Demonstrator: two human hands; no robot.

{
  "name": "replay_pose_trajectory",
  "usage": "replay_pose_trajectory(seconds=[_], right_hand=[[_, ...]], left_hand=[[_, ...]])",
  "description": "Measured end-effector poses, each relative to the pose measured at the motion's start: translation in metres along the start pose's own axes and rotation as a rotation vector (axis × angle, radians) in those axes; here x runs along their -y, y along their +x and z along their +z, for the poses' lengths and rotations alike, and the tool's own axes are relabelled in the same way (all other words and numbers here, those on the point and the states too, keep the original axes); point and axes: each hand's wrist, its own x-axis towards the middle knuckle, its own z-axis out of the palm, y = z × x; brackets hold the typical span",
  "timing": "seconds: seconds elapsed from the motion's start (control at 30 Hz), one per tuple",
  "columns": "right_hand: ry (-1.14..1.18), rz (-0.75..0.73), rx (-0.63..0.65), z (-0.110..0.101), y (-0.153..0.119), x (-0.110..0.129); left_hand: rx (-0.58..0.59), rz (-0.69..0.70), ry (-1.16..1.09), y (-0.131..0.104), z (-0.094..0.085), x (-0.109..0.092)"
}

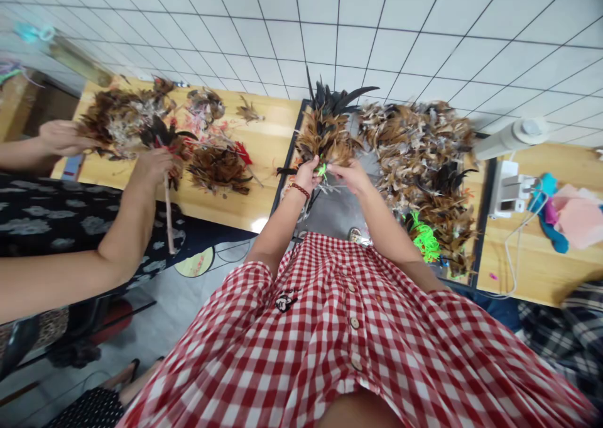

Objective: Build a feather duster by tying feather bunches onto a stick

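A bundle of brown feathers [325, 132] with long black plumes at its top stands upright in front of me. My left hand [307, 173], with a beaded bracelet at the wrist, is closed around the bundle's base. Bright green string [322, 170] shows at that base, between my two hands. From the right, my right hand [353, 175] has its fingers pinched together at the green string. Whether the string is knotted or only wrapped is too small to tell. More green string [425, 238] lies in a heap near my right forearm.
Loose brown feathers [419, 145] cover the table on my right. A white bottle [511, 137] and a white power adapter [513, 189] stand beyond them. On the left, a co-worker's hands [155, 167] handle feathers and a pale stick. A tiled wall [358, 38] rises behind.
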Motion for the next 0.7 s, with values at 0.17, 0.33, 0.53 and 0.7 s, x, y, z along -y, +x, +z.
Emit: replay_pose_trajectory(seconds=[0.17,0.33,0.53,0.7], right_hand=[[-0.04,-0.038,-0.204,0.027,0.01,-0.013],[-0.033,-0.058,-0.298,0.03,0.006,-0.019],[-0.156,-0.132,-0.309,0.021,0.013,-0.024],[-0.249,-0.189,-0.287,0.014,0.013,-0.03]], left_hand=[[0.058,0.003,-0.026,-0.005,0.005,0.0],[0.115,0.025,-0.016,-0.012,0.002,0.002],[0.231,0.024,0.108,-0.014,-0.004,0.007],[0.145,0.065,0.17,-0.015,0.0,0.007]])
